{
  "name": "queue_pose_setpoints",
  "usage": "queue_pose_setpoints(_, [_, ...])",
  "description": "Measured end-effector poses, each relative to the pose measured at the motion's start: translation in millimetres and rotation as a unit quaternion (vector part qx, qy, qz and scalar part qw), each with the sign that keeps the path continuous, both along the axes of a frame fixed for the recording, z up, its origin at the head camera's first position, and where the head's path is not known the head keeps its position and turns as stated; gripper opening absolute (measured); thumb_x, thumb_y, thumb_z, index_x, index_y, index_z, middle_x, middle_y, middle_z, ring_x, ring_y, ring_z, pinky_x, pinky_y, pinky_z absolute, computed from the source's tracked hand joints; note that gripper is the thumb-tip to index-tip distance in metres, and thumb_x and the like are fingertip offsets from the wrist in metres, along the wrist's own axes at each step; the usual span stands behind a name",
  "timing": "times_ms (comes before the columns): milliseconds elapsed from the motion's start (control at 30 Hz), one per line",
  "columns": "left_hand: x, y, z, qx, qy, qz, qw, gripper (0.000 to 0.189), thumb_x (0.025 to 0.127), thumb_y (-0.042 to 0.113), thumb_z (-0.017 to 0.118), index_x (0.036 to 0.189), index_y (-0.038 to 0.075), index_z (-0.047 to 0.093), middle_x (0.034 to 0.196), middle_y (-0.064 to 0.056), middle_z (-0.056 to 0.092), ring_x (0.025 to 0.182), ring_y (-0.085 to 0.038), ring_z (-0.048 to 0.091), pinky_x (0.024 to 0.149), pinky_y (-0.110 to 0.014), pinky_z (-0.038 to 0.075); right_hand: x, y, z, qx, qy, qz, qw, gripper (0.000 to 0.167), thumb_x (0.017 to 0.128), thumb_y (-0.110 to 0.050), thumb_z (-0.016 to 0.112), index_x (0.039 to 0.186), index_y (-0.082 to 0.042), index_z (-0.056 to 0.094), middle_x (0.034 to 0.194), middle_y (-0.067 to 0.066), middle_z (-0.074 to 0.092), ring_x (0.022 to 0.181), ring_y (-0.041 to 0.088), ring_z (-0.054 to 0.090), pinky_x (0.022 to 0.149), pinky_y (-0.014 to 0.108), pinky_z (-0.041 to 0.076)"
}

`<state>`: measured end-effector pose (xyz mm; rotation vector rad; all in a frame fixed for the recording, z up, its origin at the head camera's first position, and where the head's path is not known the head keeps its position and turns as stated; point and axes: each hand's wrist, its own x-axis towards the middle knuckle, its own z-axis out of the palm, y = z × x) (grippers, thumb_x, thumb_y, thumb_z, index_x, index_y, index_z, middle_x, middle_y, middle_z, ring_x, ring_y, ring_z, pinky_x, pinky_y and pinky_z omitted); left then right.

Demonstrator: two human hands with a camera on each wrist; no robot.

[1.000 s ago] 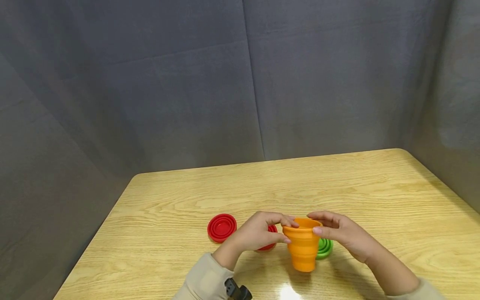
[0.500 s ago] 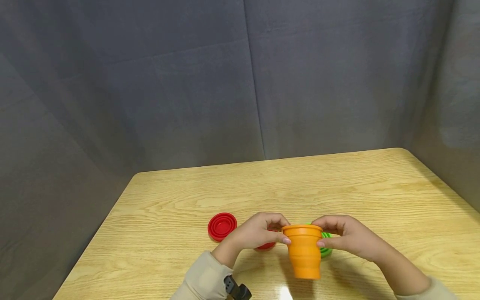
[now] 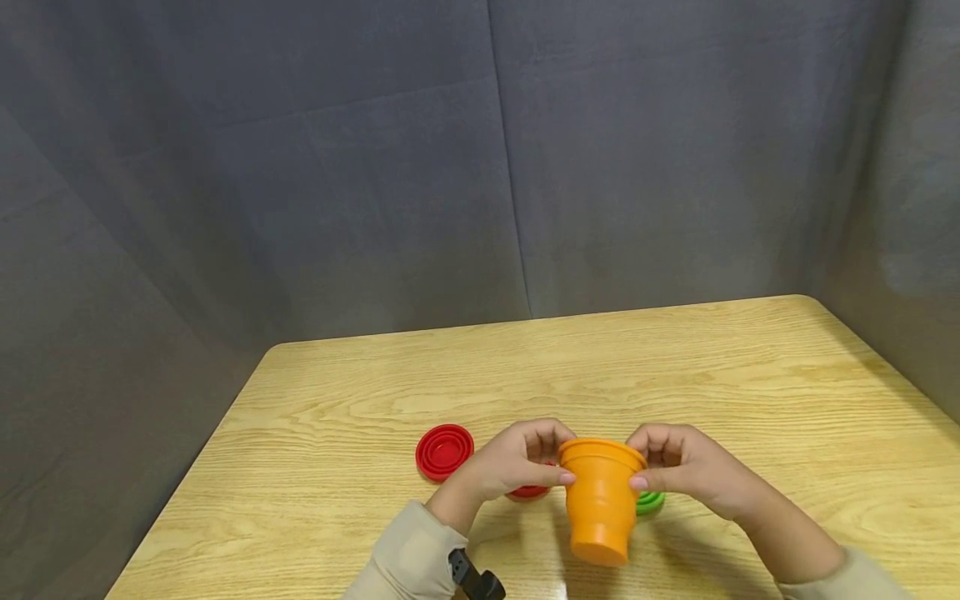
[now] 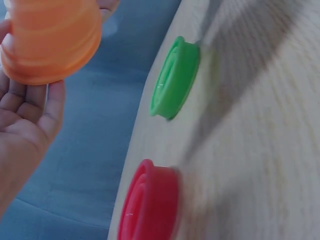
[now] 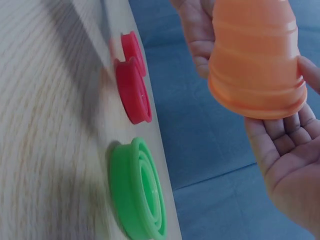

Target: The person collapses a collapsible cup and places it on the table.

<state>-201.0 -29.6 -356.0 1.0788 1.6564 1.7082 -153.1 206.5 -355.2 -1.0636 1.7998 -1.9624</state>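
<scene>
An orange collapsible cup [image 3: 602,500], stretched to full height, is held above the table between both hands. Its rim leans away from the person, so the base shows in the head view. My left hand [image 3: 517,460] pinches the rim's left side, thumb in front and fingers behind. On the right side my right hand [image 3: 693,471] grips the rim in the same way. The right wrist view shows the cup's ridged wall [image 5: 255,55] and fingers under its rim. A flattened green cup [image 5: 135,190] lies below, mostly hidden in the head view.
Two flattened red cups lie on the wooden table [image 3: 360,400]: one red cup [image 3: 445,453] left of the left hand, another red cup [image 3: 529,492] partly behind that hand. Grey curtains [image 3: 375,167] stand around the table's back and sides.
The orange cup has tipped: its open top showed one second ago, and now its underside shows. Both hands have turned with it, and the left fingers have moved from inside the rim to behind it.
</scene>
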Motion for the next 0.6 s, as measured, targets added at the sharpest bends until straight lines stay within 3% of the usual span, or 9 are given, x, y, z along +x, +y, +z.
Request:
queue_pose_setpoints(133, [1.0, 0.6, -3.2, 0.010, -0.010, 0.006, 0.9999, 0.024, 0.077, -0.012, 0.055, 0.099, -0.016, 0.045, 0.084, 0.001, 0.054, 0.075, -0.009, 0.048, 0.068, -0.019, 0.042, 0.2, -3.8, -0.3, -0.012, -0.004, 0.007, 0.9999, 0.019, 0.082, 0.009, 0.047, 0.097, -0.002, 0.053, 0.087, 0.003, 0.057, 0.074, 0.011, 0.053, 0.061, 0.028, 0.047])
queue_pose_setpoints(333, [1.0, 1.9, -6.5, 0.009, 0.010, 0.026, 0.9996, 0.024, 0.077, -0.011, 0.055, 0.099, -0.016, 0.046, 0.082, 0.001, 0.053, 0.070, -0.007, 0.047, 0.060, -0.016, 0.040, 0.0, -8.3, -2.8, -0.020, -0.021, 0.013, 0.9995, 0.017, 0.083, 0.009, 0.046, 0.096, -0.001, 0.050, 0.086, 0.004, 0.057, 0.074, 0.011, 0.054, 0.062, 0.026, 0.048])
queue_pose_setpoints(600, [1.3, 4.6, -8.7, -0.015, 0.024, 0.059, 0.9978, 0.022, 0.077, -0.008, 0.053, 0.098, -0.014, 0.049, 0.081, -0.001, 0.052, 0.069, -0.006, 0.048, 0.062, -0.017, 0.042, -1.7, -14.0, -2.6, 0.007, -0.019, -0.027, 0.9994, 0.008, 0.082, 0.009, 0.047, 0.090, 0.008, 0.044, 0.079, 0.004, 0.055, 0.069, 0.010, 0.055, 0.058, 0.024, 0.049])
